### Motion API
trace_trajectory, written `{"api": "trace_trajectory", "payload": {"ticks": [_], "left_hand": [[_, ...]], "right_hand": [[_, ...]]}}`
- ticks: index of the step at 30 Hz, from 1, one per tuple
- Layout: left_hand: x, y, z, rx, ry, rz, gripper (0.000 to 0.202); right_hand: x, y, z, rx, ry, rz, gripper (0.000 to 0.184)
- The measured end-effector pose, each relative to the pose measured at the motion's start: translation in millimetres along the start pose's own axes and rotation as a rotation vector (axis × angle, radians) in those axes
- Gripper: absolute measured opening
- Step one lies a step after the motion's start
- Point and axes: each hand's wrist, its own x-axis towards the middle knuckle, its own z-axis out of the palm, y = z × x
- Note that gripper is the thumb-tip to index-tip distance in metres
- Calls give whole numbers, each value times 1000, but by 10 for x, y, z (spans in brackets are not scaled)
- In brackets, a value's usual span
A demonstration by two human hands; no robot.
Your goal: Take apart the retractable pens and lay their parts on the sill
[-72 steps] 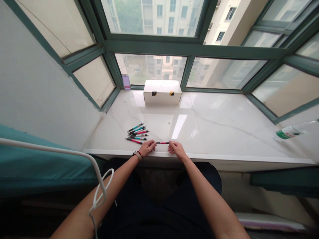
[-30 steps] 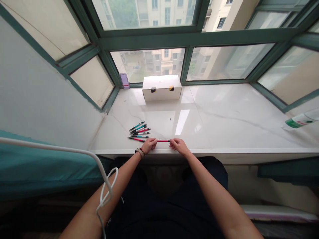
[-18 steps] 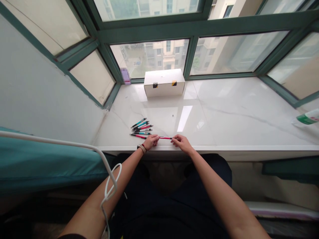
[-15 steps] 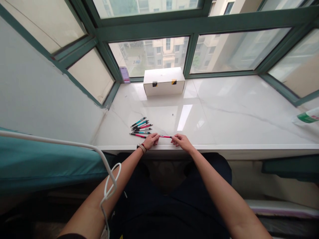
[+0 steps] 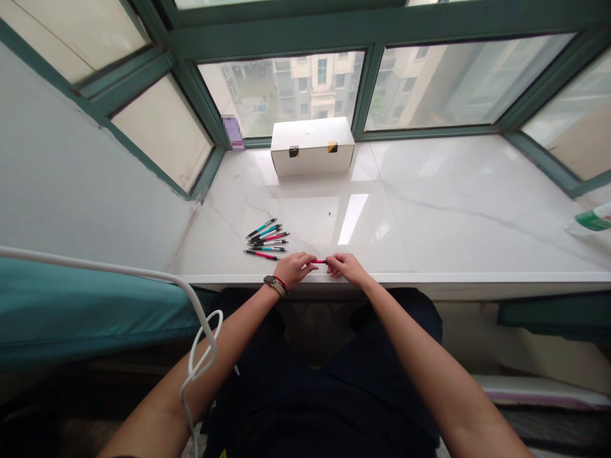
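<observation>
Close to the sill's front edge, a red pen spans the gap between my two hands. My left hand is closed around its left part, which the fingers mostly hide. At the other end, the fingertips of my right hand pinch the dark end of the pen. Just left of my left hand lie several pens, turquoise, red and white with black parts, fanned out on the white surface. The lowest of them, another red pen, reaches almost to my left hand.
A white box with two black-and-yellow tabs stands against the window. One tiny dark piece lies on the marble sill. A green-and-white package sits at the far right. A white cable hangs over my left forearm.
My left hand has slid right along the red pen, so less of it shows between my hands. My right hand stays at its end. The camera view has tilted slightly.
</observation>
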Motion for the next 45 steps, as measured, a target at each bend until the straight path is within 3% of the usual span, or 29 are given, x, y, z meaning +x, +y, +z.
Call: {"api": "trace_trajectory", "payload": {"ticks": [3, 6, 9, 14, 19, 23, 34, 45], "left_hand": [[19, 87, 13, 206, -16, 26, 32], [13, 108, 63, 265, -30, 10, 35], [-28, 71, 126, 247, -59, -14, 39], [-91, -64, 193, 147, -112, 13, 41], [-91, -130, 223, 60, -48, -14, 39], [-89, -115, 228, 43, -20, -9, 38], [-93, -107, 205, 47, -16, -4, 39], [-85, -74, 196, 37, -30, -36, 41]], "right_hand": [[-2, -24, -12, -2, -26, -1, 41], [-7, -33, -9, -29, -5, -37, 39], [-21, -21, -13, -74, 16, -92, 35], [-3, -37, -65, -245, -69, -164, 31], [78, -90, -89, -329, -116, -71, 34], [61, -73, -76, -277, -90, -95, 29], [-55, -25, -46, -145, -28, -90, 40], [-52, -2, -8, -139, 30, -78, 42]]}}
